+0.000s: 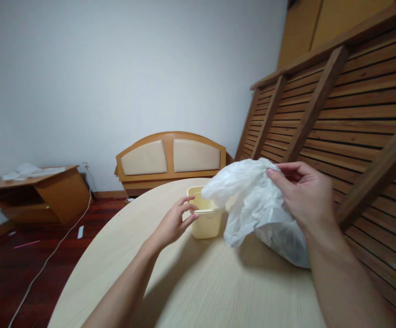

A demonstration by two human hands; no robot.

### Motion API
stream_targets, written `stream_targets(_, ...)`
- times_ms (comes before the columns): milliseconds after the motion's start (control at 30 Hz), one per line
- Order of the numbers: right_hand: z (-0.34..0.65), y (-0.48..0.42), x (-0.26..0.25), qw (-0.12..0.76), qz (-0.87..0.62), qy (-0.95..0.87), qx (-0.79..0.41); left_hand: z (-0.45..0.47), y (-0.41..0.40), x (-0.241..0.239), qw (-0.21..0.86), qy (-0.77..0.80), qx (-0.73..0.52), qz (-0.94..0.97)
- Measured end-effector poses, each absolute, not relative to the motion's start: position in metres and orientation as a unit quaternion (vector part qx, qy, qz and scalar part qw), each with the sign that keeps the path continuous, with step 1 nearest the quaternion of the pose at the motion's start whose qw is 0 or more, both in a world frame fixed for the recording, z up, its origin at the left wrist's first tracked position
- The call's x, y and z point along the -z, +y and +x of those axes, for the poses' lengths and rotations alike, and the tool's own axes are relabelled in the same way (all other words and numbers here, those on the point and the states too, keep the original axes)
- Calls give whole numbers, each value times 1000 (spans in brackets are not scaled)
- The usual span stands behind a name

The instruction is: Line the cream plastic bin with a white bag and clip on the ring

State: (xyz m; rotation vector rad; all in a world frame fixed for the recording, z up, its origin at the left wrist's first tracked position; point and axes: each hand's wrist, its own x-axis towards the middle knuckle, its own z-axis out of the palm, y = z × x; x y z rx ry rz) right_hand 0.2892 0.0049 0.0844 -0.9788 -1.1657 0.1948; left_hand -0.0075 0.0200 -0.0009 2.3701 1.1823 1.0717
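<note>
A small pale yellow plastic bin (206,225) stands upright on the round table. My left hand (174,223) is at its near left corner, with the thumb outside the rim and the fingertips over it, closed on the edge. To the right, my right hand (302,191) pinches a crumpled white plastic bag (254,196) between thumb and fingers. The bag hangs above the table and its left part covers some of the bin's opening. Its lower right part bulges beneath my right hand; what it contains, if anything, I cannot make out.
The light wooden table (116,264) has a curved edge on the left. Slatted wooden panels (365,123) lean close on the right. Behind stands a padded headboard (170,157). A low cabinet (54,196) and a white cable (48,264) are at the left.
</note>
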Motion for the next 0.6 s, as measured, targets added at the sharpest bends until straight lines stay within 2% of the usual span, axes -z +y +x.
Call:
stream_targets(100,290,6,-84,731,-437,-516,-88,-3,13,-5,153,396,-364,829)
stream_targets(267,288,9,-81,697,-429,-561,-126,4,5,-9,169,371,-354,842)
stream_targets(600,272,-4,-78,602,-394,-679,-145,6,2,-14,204,433,-455,751)
